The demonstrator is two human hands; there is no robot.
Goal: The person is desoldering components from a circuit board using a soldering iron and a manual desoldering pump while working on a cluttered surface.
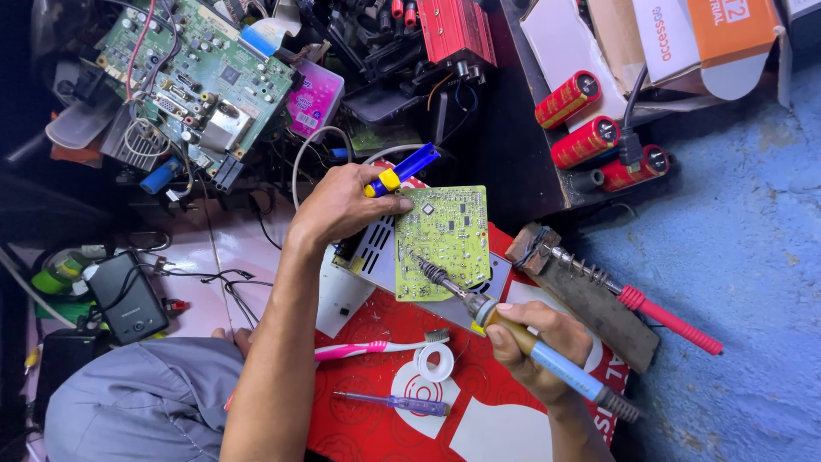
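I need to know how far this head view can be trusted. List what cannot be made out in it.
- Parts on the green board: too small to identify.
- Left hand: covers the lower part of the blue and yellow tool.
- Soldering iron: the right hand hides its middle; tip contact with the board is too fine to judge.
- Metal box: mostly under the board.

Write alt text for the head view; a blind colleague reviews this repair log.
A right hand touches a soldering iron to a green circuit board, which the left hand steadies while gripping a blue-and-yellow desoldering pump. A pink toothbrush and solder coil lie nearby.
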